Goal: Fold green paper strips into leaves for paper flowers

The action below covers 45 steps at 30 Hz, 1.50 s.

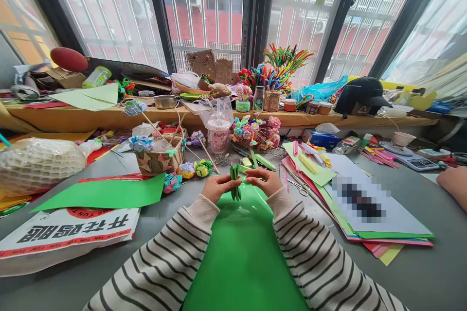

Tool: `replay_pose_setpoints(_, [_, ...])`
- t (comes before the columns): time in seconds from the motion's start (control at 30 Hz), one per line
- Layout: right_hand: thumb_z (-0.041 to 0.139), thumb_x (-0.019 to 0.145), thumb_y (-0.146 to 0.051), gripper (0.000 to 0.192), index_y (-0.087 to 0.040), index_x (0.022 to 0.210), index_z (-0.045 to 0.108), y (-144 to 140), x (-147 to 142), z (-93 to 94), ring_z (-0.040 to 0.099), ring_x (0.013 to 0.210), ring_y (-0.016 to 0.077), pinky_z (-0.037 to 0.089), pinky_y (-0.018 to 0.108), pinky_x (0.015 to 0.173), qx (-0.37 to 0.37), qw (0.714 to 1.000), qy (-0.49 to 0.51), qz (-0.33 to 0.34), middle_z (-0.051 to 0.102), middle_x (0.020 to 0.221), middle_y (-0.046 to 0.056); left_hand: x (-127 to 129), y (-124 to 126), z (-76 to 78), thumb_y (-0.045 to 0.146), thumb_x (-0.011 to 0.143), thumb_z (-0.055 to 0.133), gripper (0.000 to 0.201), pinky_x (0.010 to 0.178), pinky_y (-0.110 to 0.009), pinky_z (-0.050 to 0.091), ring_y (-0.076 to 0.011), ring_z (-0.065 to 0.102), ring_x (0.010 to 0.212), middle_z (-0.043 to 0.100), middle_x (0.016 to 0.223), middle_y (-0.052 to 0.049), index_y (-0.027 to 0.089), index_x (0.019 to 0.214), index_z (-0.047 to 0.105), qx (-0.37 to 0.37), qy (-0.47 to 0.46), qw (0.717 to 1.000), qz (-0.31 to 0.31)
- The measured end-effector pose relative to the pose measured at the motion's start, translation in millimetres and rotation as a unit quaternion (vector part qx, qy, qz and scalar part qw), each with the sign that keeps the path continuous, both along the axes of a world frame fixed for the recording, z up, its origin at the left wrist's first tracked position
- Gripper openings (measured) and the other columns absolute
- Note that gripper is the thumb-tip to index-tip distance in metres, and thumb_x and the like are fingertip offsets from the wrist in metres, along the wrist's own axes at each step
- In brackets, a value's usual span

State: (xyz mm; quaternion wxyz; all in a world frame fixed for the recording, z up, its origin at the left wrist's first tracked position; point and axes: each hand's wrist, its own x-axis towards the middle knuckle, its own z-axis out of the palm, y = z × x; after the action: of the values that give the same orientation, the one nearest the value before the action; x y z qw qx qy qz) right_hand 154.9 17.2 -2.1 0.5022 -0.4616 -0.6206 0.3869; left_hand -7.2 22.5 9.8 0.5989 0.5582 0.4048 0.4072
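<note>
Between thumb and fingers, my left hand [219, 186] pinches a folded green paper piece [235, 182] with several narrow, leaf-like layers standing upright. My right hand [265, 181] is close on its right, thumb and fingertips drawn together; whatever they hold is too small to make out. Beneath both hands, a large glossy green sheet [248, 257] runs toward me. Beyond the fingers lie green paper strips [264, 162]. A pair of scissors [302, 189] rests to the right of my right hand.
At left are a green paper sheet [105, 192], a printed bag [73, 233] and a basket of paper flowers [156, 159]. Stacked coloured paper [394, 218] lies right. Behind stand a plastic cup [219, 136] and pipe-cleaner flowers [255, 131]. Another person's hand [454, 184] is at the right edge.
</note>
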Motion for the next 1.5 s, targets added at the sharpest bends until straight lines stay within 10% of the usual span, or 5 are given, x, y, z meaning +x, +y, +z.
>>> replay_pose_setpoints(0.47, [0.058,0.058,-0.039,0.026,-0.015,0.067,0.058,-6.7,-11.1,17.2,0.034,0.037,0.0048,0.027,0.017,0.036,0.064,0.993,-0.101,0.003,0.043,0.044,-0.005,0.5,9.7,16.2,0.026,0.062,0.054,0.019,0.049,-0.020,0.032,-0.0100,0.044,0.050,0.051,0.049,0.002,0.011,0.068,0.064,0.213,0.249,0.930,-0.169])
replay_pose_setpoints(0.83, [0.053,0.061,-0.047,0.034,-0.014,0.070,0.051,2.8,-17.9,-7.8,0.036,0.030,0.0059,0.029,0.017,0.027,-0.043,0.996,0.062,-0.041,0.041,0.038,-0.006,20.0,-2.4,-14.6,0.017,0.077,0.027,0.032,0.075,-0.032,0.037,-0.0193,0.046,0.083,0.047,0.089,-0.014,0.004,0.102,0.043,0.364,0.446,0.817,-0.038])
replay_pose_setpoints(0.97, [0.060,0.057,-0.041,0.038,-0.014,0.083,0.054,1.1,-1.7,-9.7,0.054,0.061,0.0145,0.044,0.024,0.043,0.113,0.984,-0.133,-0.040,0.056,0.074,0.007,9.9,5.8,-9.7,0.016,0.076,0.030,0.031,0.071,-0.031,0.038,-0.0191,0.047,0.077,0.049,0.083,-0.011,0.008,0.101,0.046,0.342,0.468,0.807,-0.109])
replay_pose_setpoints(1.13, [0.051,0.070,-0.028,0.016,-0.015,0.078,0.058,-2.6,7.8,-13.9,0.052,0.077,0.0174,0.044,0.031,0.068,0.352,0.882,-0.313,0.021,0.058,0.078,0.009,-0.4,12.6,-6.5,0.017,0.075,0.030,0.027,0.063,-0.028,0.037,-0.0169,0.046,0.064,0.049,0.063,-0.005,0.013,0.087,0.053,0.362,0.450,0.789,-0.208])
replay_pose_setpoints(1.5, [0.050,0.069,-0.021,0.008,-0.016,0.070,0.057,-3.9,0.9,-21.8,0.053,0.063,0.0140,0.043,0.024,0.058,0.382,0.835,-0.396,0.016,0.060,0.067,0.005,-3.7,9.4,-18.7,0.022,0.068,0.043,0.037,0.072,-0.031,0.038,-0.0194,0.049,0.081,0.055,0.089,-0.010,0.010,0.103,0.042,0.364,0.427,0.806,-0.190])
